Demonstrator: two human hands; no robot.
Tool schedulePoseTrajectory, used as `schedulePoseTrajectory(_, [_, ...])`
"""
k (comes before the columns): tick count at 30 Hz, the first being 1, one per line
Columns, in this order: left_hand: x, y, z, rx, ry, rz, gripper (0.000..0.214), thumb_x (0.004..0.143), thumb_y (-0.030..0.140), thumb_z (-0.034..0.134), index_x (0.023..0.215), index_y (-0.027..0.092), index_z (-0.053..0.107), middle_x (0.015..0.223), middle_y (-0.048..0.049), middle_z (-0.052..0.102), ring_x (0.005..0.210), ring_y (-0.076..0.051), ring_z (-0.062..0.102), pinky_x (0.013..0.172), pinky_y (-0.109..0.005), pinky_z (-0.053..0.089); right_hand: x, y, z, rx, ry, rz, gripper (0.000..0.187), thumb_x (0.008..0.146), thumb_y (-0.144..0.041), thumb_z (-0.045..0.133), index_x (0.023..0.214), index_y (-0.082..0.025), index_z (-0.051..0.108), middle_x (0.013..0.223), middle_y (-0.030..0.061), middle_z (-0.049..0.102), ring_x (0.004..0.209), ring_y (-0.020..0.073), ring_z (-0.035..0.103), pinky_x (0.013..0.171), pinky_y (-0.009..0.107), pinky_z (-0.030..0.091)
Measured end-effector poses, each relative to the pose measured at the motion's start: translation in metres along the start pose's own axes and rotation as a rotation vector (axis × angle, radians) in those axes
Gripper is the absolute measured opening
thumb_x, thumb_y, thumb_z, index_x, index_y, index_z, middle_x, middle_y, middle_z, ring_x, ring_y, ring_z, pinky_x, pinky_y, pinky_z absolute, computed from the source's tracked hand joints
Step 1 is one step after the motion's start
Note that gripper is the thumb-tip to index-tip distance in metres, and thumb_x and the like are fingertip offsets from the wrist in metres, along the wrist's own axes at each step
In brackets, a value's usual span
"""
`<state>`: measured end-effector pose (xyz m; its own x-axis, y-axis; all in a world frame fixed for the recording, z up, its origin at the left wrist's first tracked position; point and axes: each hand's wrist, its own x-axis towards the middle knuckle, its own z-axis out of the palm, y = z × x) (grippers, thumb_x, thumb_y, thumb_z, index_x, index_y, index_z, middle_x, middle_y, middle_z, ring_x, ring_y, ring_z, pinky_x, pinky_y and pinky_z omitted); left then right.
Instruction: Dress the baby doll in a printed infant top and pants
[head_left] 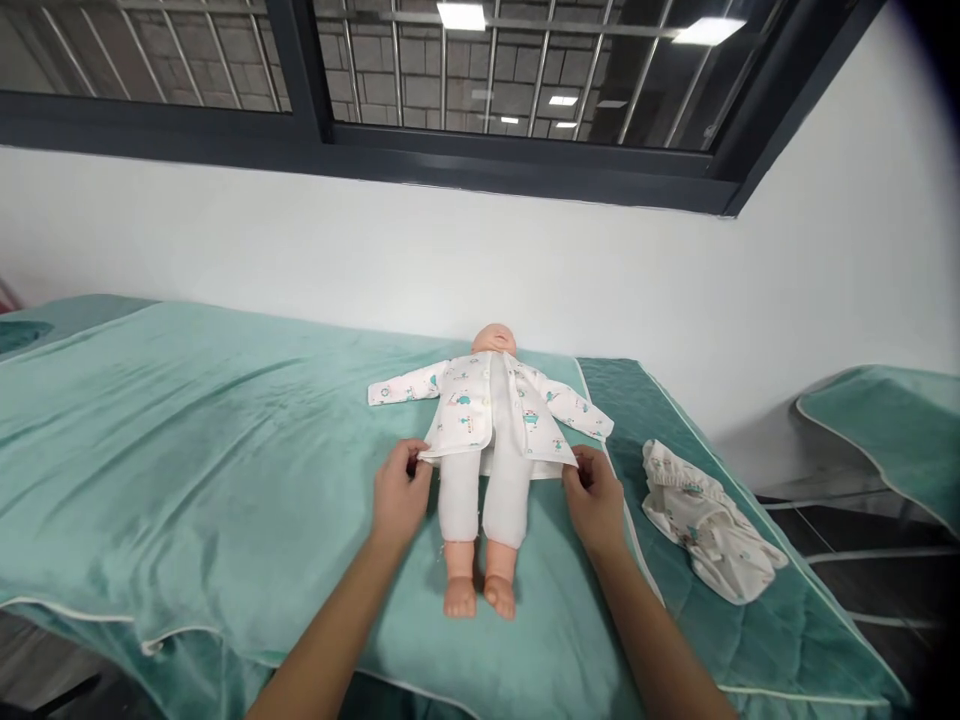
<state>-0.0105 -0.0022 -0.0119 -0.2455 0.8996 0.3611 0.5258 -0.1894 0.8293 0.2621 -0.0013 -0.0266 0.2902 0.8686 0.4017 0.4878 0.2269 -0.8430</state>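
Observation:
A baby doll [484, 500] lies on its back on a teal blanket [187, 450], head toward the wall, feet toward me. It wears an open white printed jacket [465, 400] with the sleeves spread out sideways. My left hand [401, 492] pinches the jacket's lower left hem beside the doll's hip. My right hand [594, 495] pinches the lower right hem on the other side. Both hands rest low on the blanket with the fingers closed on the cloth.
A crumpled white printed garment [705, 520] lies on the blanket to the right of the doll. A white wall [300, 250] runs behind the bed, under a dark-framed window [525, 170]. Another teal-covered surface [892, 420] stands at the far right, across a gap of dark floor.

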Motion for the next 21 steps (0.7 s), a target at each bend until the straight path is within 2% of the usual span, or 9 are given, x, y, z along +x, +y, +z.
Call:
schedulePoseTrajectory(3, [-0.001, -0.001, -0.001, -0.031, 0.036, -0.019, 0.014, 0.082, 0.021, 0.05, 0.089, 0.02, 0.061, 0.082, 0.0, 0.065, 0.075, -0.016, 0.057, 0.071, -0.027, 0.042, 0.0, -0.001, -0.002, -0.062, -0.042, -0.033, 0.025, 0.091, -0.036, 0.051, 0.108, -0.022, 0.06, 0.066, -0.0027, 0.051, 0.059, 0.0159, 0.048, 0.057, 0.03, 0.04])
schedulePoseTrajectory(5, [0.0, -0.003, -0.003, -0.09, 0.02, -0.016, 0.01, 0.08, 0.021, 0.05, 0.083, 0.02, 0.06, 0.076, 0.0007, 0.061, 0.072, -0.015, 0.054, 0.069, -0.027, 0.041, 0.001, -0.003, -0.002, -0.129, -0.057, -0.105, 0.028, 0.091, -0.033, 0.049, 0.115, -0.023, 0.06, 0.072, -0.0008, 0.052, 0.064, 0.0172, 0.05, 0.062, 0.032, 0.043])
schedulePoseTrajectory(8, [0.003, -0.007, -0.006, -0.247, -0.027, -0.029, 0.009, 0.079, 0.02, 0.049, 0.071, 0.02, 0.053, 0.065, 0.0027, 0.049, 0.065, -0.014, 0.046, 0.063, -0.025, 0.036, 0.001, -0.005, 0.0, -0.188, -0.07, -0.296, 0.037, 0.091, -0.03, 0.051, 0.127, -0.025, 0.057, 0.102, 0.0077, 0.057, 0.091, 0.0228, 0.058, 0.081, 0.04, 0.05])
schedulePoseTrajectory(10, [0.005, -0.009, -0.006, -0.305, -0.032, -0.08, 0.008, 0.078, 0.02, 0.049, 0.07, 0.02, 0.052, 0.062, 0.0037, 0.044, 0.062, -0.013, 0.042, 0.059, -0.024, 0.032, 0.0, -0.008, 0.003, -0.194, -0.103, -0.411, 0.041, 0.091, -0.028, 0.053, 0.133, -0.028, 0.055, 0.126, 0.0114, 0.051, 0.116, 0.0272, 0.053, 0.096, 0.045, 0.047])
schedulePoseTrajectory(12, [0.007, -0.01, -0.005, -0.303, -0.02, -0.125, 0.006, 0.078, 0.021, 0.051, 0.073, 0.02, 0.054, 0.061, 0.0043, 0.044, 0.061, -0.012, 0.04, 0.058, -0.024, 0.031, 0.001, -0.01, 0.006, -0.203, -0.142, -0.467, 0.045, 0.093, -0.027, 0.052, 0.137, -0.031, 0.05, 0.14, 0.01, 0.046, 0.129, 0.0286, 0.045, 0.105, 0.049, 0.042])
schedulePoseTrajectory(16, [0.008, -0.011, -0.002, -0.281, -0.018, -0.156, 0.008, 0.08, 0.024, 0.05, 0.076, 0.019, 0.055, 0.06, 0.0051, 0.043, 0.058, -0.012, 0.039, 0.057, -0.024, 0.03, 0.01, -0.018, 0.015, -0.223, -0.189, -0.504, 0.049, 0.096, -0.024, 0.045, 0.144, -0.032, 0.042, 0.15, 0.0062, 0.042, 0.138, 0.0273, 0.039, 0.112, 0.054, 0.035])
schedulePoseTrajectory(21, [0.008, -0.012, -0.001, -0.282, 0.011, -0.174, 0.008, 0.079, 0.024, 0.05, 0.076, 0.019, 0.056, 0.059, 0.0058, 0.042, 0.057, -0.011, 0.039, 0.055, -0.023, 0.03, 0.029, -0.041, 0.028, -0.197, -0.215, -0.575, 0.043, 0.097, -0.023, 0.043, 0.138, -0.031, 0.05, 0.151, 0.0045, 0.043, 0.141, 0.0262, 0.037, 0.114, 0.054, 0.033])
